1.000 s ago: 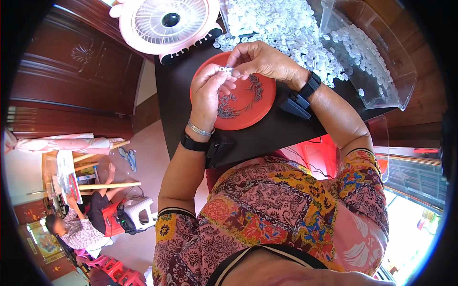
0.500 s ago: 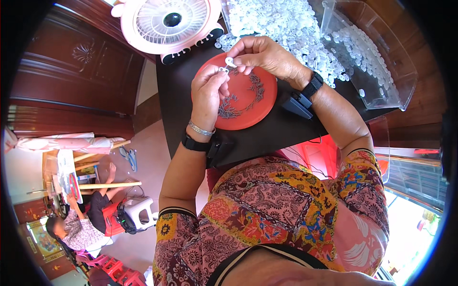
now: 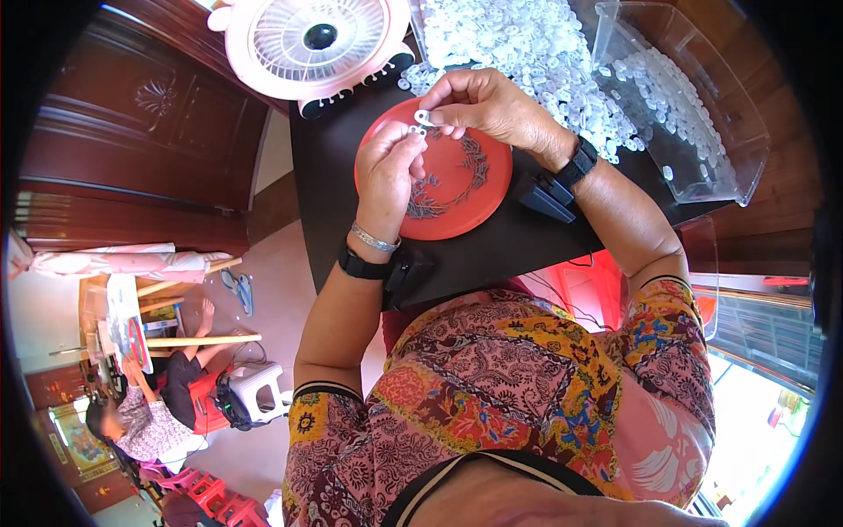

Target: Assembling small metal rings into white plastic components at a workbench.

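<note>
Over a round red plate [image 3: 452,215], both my hands are raised close together with their fingertips almost meeting. My right hand [image 3: 492,107] pinches a small white oval plastic piece with a hole [image 3: 422,117] between thumb and forefinger. My left hand [image 3: 386,167], thumb against finger, grips another small white plastic piece [image 3: 416,131] just below it. The two pieces are touching or nearly so; I cannot tell whether they are joined. On the plate, many thin grey pins [image 3: 474,167] lie scattered in a rough ring, partly hidden by my hands.
A large heap of small white plastic pieces [image 3: 527,44] covers the far table, beside a clear bin [image 3: 746,167] holding more. A pink fan [image 3: 318,83] stands at far left on the black table [image 3: 325,176]. Another person [image 3: 149,422] sits at left near a white stool [image 3: 255,391].
The two white pieces have come closer together, with the left hand's fingers shifting slightly right and its piece turned. Both hands stay over the plate.
</note>
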`<state>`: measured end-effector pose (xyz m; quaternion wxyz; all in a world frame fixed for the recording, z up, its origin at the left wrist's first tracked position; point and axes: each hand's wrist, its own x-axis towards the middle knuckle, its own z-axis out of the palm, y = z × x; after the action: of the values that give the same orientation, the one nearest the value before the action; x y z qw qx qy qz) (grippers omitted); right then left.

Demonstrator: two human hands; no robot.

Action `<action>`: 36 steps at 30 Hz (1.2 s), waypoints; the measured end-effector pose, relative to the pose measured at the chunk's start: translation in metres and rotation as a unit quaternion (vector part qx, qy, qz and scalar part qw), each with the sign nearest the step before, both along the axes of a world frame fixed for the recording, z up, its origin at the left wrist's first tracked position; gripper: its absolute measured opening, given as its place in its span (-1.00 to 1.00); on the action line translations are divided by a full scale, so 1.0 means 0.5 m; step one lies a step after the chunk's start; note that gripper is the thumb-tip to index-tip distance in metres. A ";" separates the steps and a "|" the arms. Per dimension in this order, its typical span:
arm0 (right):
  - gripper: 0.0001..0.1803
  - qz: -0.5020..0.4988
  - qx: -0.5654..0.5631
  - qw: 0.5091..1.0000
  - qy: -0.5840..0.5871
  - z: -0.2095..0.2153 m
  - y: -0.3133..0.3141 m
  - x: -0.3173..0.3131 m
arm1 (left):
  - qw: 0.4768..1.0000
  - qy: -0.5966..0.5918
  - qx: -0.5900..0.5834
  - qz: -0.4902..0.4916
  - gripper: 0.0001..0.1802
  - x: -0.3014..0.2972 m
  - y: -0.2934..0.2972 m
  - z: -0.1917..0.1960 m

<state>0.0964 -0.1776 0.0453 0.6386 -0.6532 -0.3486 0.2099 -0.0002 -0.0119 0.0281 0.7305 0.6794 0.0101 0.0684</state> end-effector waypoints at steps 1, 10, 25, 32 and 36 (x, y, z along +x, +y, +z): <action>-0.81 -0.007 -0.002 1.000 -0.006 0.001 0.000 -0.002 | 1.000 0.000 0.000 0.000 -0.82 0.000 -0.001 0.000; -0.85 0.008 -0.013 1.000 -0.007 -0.002 0.008 -0.013 | 1.000 0.001 -0.013 0.001 -0.84 -0.005 -0.008 -0.004; -0.74 -0.007 -0.004 0.990 -0.142 -0.027 0.020 -0.024 | 0.997 0.030 -0.064 0.012 -0.79 -0.001 -0.011 -0.012; -0.74 -0.002 -0.046 0.979 -0.198 -0.010 0.016 -0.032 | 0.995 0.050 -0.081 0.004 -0.75 0.002 -0.006 -0.012; -0.73 -0.021 -0.052 0.970 -0.237 -0.003 0.018 -0.041 | 0.996 0.047 -0.078 -0.002 -0.75 0.002 -0.005 -0.014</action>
<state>0.0758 -0.1687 0.0440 0.5073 -0.7236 -0.4649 0.0538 0.0008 -0.0143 0.0212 0.7799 0.6231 0.0483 0.0333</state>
